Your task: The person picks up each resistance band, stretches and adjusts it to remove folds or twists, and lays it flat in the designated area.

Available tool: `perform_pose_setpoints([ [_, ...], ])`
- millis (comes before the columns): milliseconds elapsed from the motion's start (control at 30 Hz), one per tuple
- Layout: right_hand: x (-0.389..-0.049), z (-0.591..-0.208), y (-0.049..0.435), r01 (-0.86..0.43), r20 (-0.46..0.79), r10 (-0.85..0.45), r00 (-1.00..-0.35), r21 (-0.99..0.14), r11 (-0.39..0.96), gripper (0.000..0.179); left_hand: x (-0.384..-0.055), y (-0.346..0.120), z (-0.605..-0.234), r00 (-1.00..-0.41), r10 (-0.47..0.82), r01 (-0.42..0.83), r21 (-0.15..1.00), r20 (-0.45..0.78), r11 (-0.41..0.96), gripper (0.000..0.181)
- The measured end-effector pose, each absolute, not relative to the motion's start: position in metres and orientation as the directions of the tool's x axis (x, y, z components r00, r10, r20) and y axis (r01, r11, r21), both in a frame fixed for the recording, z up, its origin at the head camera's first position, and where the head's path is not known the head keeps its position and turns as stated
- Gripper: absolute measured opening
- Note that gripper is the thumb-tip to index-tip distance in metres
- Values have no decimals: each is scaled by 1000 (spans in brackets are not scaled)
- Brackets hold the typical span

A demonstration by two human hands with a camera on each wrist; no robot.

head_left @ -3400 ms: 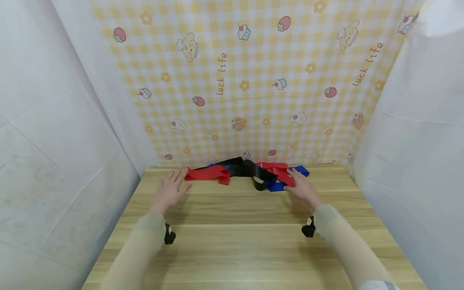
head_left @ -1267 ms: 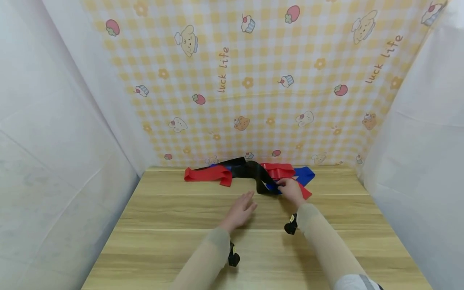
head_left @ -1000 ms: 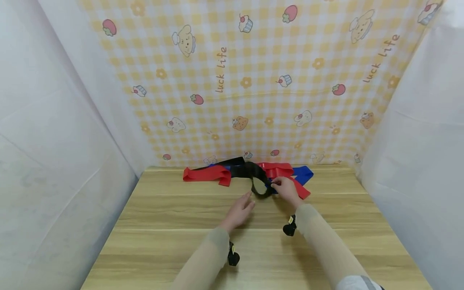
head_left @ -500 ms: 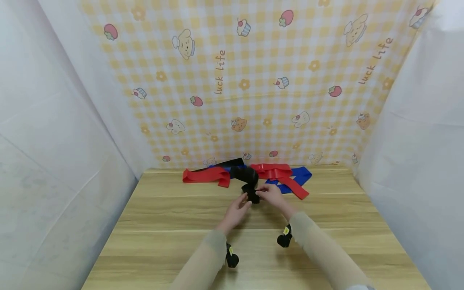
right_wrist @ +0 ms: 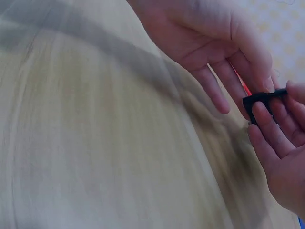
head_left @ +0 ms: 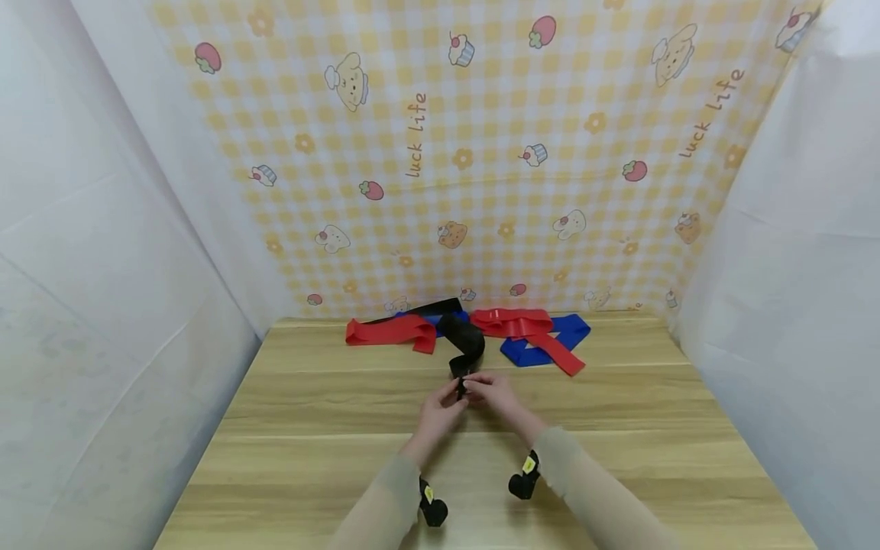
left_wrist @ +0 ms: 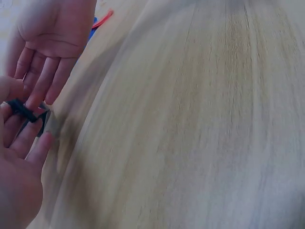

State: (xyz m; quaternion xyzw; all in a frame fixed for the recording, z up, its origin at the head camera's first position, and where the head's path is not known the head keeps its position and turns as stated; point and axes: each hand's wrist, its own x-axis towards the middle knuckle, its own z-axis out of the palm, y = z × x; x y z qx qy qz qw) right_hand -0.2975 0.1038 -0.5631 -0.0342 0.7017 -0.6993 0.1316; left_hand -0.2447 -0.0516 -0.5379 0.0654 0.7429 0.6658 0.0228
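A glossy black flat band point(head_left: 469, 338) curls forward from the back of the table to both hands, which meet at its near end. My left hand point(head_left: 436, 418) pinches that end between thumb and fingers. From the right, my right hand point(head_left: 500, 399) holds the same end with its thumb and fingertips. In the right wrist view the black band's end point(right_wrist: 266, 97) looks like a narrow folded strip between the two hands, with the left hand point(right_wrist: 286, 160) underneath. The left wrist view has the right hand point(left_wrist: 52, 36) above the strip, its fingers pointing down.
A red band point(head_left: 392, 331) lies at the back left, near another black strip point(head_left: 443, 307). Back right, a folded red band point(head_left: 516, 324) lies over a blue band point(head_left: 576, 330). A checked cloth point(head_left: 467, 198) hangs behind the wooden table point(head_left: 330, 489); white sheets flank it.
The right hand took the black band from the pile at right and drew it left and nearer. The left hand came over from the far left and now grips its end too.
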Motion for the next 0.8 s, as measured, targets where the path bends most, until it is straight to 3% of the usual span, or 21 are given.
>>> perform_pose_setpoints([
  [267, -295, -567, 100, 200, -178, -272, -946, -978, -57, 32, -262, -59, -567, -999, 28, 46, 990, 42, 136, 27],
  [567, -293, -568, 99, 363, -311, -252, -917, -912, -194, 25, -268, -68, -565, -1000, -3, -9, 988, -9, 151, 35],
  [800, -284, -575, 98, 498, -396, -373, -839, -835, -233, 33, -271, -74, -556, -1000, -12, -18, 988, -17, 155, 39],
])
